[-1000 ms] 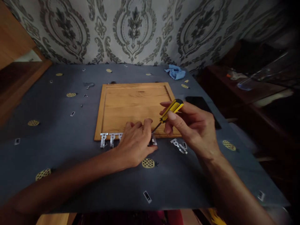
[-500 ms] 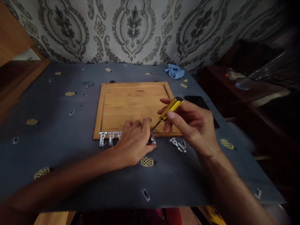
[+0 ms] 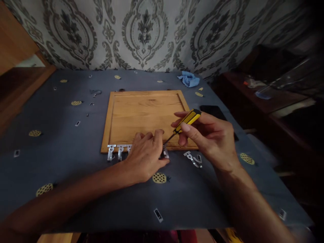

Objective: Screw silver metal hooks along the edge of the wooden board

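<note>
Right hand (image 3: pixel 210 136): grips yellow-black screwdriver (image 3: pixel 189 120), shaft slanting down to metal hook (image 3: pixel 166 154) at near edge of wooden panel (image 3: pixel 141 116)
Left hand (image 3: pixel 146 155): holds metal hook at panel edge
Further hooks (image 3: pixel 110 153): in row along same edge, partly covered by left hand
Loose hook (image 3: pixel 188 155): on tablecloth (image 3: pixel 57 116), between hands
Blue cloth (image 3: pixel 189 80): beyond panel

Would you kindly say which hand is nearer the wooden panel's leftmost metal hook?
Left: the left hand is right of that metal hook; the right hand, holding the yellow-handled screwdriver, is farther right.
</note>
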`<state>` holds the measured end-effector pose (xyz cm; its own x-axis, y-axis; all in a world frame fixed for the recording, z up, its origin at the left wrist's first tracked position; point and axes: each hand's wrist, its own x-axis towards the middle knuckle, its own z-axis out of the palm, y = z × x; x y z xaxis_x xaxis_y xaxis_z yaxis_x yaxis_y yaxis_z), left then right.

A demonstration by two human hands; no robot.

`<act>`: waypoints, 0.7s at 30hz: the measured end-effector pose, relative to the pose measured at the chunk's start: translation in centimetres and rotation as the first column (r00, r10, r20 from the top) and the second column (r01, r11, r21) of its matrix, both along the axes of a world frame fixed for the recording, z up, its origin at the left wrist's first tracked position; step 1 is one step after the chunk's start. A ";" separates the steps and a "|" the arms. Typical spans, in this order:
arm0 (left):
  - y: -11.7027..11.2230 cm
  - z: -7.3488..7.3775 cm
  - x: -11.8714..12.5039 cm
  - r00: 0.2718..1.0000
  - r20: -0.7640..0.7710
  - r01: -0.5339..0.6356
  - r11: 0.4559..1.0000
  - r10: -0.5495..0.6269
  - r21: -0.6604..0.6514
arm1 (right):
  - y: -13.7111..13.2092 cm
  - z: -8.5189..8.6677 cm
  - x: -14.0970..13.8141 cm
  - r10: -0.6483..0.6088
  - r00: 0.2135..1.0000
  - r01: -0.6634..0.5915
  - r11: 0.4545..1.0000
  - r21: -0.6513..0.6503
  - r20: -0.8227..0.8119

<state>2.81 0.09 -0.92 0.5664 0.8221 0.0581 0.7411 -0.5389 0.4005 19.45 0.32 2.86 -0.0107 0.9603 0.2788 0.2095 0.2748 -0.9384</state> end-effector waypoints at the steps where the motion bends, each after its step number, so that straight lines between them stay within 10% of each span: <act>1: 0.0 0.0 0.0 1.000 0.002 0.005 1.000 -0.005 0.003 | 0.0 -0.1 -0.1 -0.009 1.000 0.009 1.000 0.007 -0.004; 21: 0.1 0.3 0.0 0.999 -0.038 0.009 1.000 -0.009 -0.015 | -0.2 -0.5 -0.8 -0.039 0.998 0.041 0.999 0.035 -0.050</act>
<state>2.85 0.20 -0.64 0.5755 0.8175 0.0243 0.7511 -0.5401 0.3797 18.66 0.12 2.32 0.0418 0.9491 0.3123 0.1750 0.3008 -0.9375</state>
